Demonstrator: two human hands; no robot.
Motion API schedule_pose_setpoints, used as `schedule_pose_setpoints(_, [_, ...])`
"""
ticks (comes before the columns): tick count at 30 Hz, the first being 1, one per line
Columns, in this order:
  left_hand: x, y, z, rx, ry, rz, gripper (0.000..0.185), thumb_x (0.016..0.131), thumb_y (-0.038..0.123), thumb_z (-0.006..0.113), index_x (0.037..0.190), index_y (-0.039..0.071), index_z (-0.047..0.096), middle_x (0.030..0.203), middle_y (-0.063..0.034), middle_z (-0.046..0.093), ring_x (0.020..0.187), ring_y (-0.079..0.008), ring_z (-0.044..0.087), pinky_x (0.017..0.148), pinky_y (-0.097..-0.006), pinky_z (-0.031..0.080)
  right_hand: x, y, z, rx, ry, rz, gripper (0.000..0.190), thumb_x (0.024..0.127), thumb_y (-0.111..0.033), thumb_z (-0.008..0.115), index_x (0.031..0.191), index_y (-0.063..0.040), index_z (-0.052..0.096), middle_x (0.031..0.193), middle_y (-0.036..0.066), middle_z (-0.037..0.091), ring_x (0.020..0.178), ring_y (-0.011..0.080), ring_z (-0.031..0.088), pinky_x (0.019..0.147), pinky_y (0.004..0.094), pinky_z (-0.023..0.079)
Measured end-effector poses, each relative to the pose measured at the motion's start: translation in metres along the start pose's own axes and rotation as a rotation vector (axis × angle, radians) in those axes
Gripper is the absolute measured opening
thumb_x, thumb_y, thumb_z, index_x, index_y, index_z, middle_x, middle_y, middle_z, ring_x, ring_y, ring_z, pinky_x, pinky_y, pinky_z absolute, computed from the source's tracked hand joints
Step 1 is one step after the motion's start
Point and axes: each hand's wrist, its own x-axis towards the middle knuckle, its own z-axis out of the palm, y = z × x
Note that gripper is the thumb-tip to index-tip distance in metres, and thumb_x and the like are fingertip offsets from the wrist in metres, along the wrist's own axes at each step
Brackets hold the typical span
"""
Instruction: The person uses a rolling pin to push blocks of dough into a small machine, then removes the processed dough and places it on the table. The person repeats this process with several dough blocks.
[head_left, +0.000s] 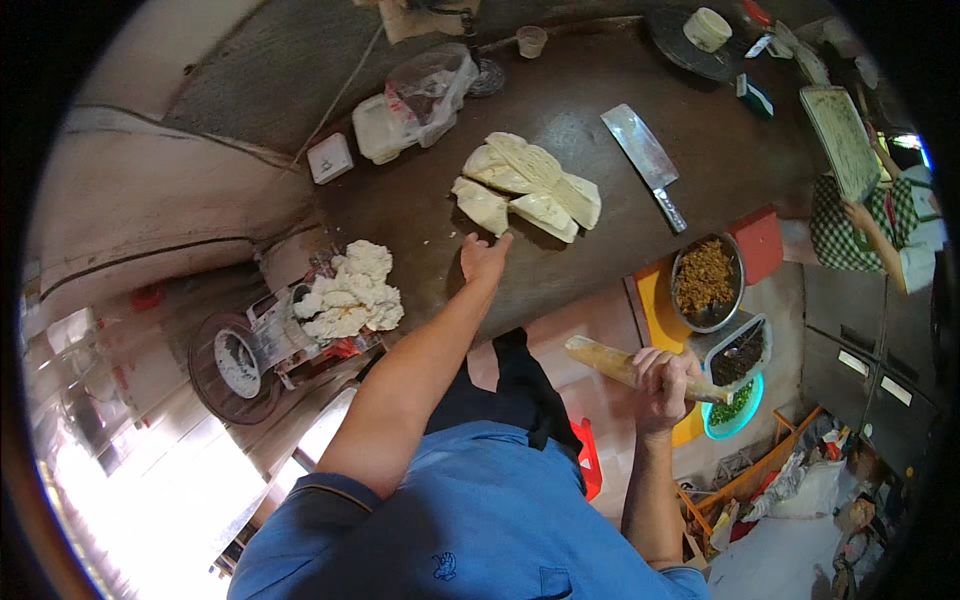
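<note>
My left hand (484, 256) reaches over the dark worktop (555, 292), its fingers spread at the near corner of a cut piece of pale dough (481, 206). Whether the fingertips press on that piece is hard to make out. Behind it lie several more dough slabs (517, 166), leaning against and over one another. My right hand (664, 382) is closed around a thick wooden rolling pin (600, 358), held off the worktop, above the floor at my right. A cleaver (641, 146) rests on the worktop to the right of the dough, handle towards me.
At left, a crumbly white dough mass (356, 292) sits on a machine. A steel bowl of brown filling (703, 281), a container of dark filling (739, 356) and a turquoise basin of chopped greens (731, 405) stand at right. Another person (862, 225) holds a tray (840, 139).
</note>
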Motion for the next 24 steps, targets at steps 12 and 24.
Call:
schedule_pose_setpoints(12, [0.017, -0.001, 0.029, -0.581, 0.167, -0.103, 0.032, 0.088, 0.016, 0.074, 0.113, -0.004, 0.067, 0.107, -0.0112, 0.072, 0.093, -0.0219, 0.066, 0.082, -0.0359, 0.050, -0.001, -0.007, -0.044, -0.027, 0.063, -0.066, 0.026, 0.098, -0.012, 0.049, 0.074, -0.012, 0.038, 0.051, 0.001, 0.038, 0.044, 0.0135, 0.035, 0.062, 0.0376, 0.044])
schedule_pose_setpoints(24, [-0.006, 0.011, -0.119, -0.389, -0.052, 0.110, 0.034, 0.095, 0.019, 0.067, 0.115, -0.006, 0.058, 0.099, -0.0092, 0.063, 0.083, -0.0161, 0.062, 0.069, -0.0309, 0.060, 0.015, -0.001, -0.039, 0.013, -0.054, -0.058, 0.026, 0.099, -0.011, 0.047, 0.075, -0.011, 0.037, 0.052, 0.001, 0.038, 0.045, 0.0135, 0.037, 0.054, 0.0333, 0.039])
